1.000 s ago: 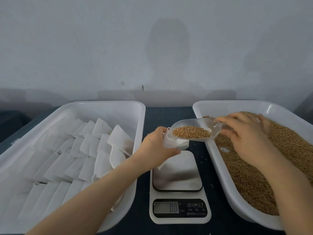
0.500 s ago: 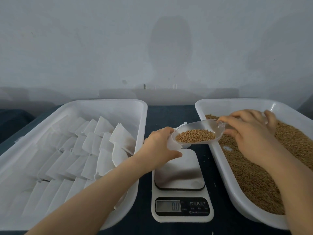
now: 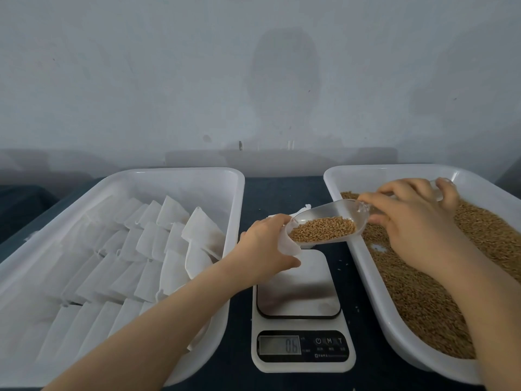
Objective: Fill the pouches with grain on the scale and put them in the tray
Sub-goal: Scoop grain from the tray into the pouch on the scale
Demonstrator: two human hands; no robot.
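Left hand (image 3: pixel 265 246) is curled round a white pouch (image 3: pixel 290 245), holding it upright with its mouth open above the far edge of the scale (image 3: pixel 301 359). Whether the pouch bottom touches the steel platform (image 3: pixel 298 289) cannot be told, as the hand covers it. Right hand (image 3: pixel 414 221) grips the handle of a clear plastic scoop (image 3: pixel 349 210), fingers wrapped over the top. The scoop is tilted down to the left and its lip rests at the pouch mouth. A load of brown grain (image 3: pixel 324 230) lies in the scoop bowl, gathered toward the lip. The scale stands on a dark table (image 3: pixel 282 193) between two white trays. Its display (image 3: pixel 291 345) is lit, with digits too blurred to read reliably. Left tray (image 3: pixel 180 172) holds white pouches in overlapping rows (image 3: pixel 158 249). Right tray (image 3: pixel 394 167) holds a deep bed of loose grain (image 3: pixel 423 292), and the right hand is above its near-left part. A few stray kernels (image 3: pixel 341 266) lie on the table beside the scale.
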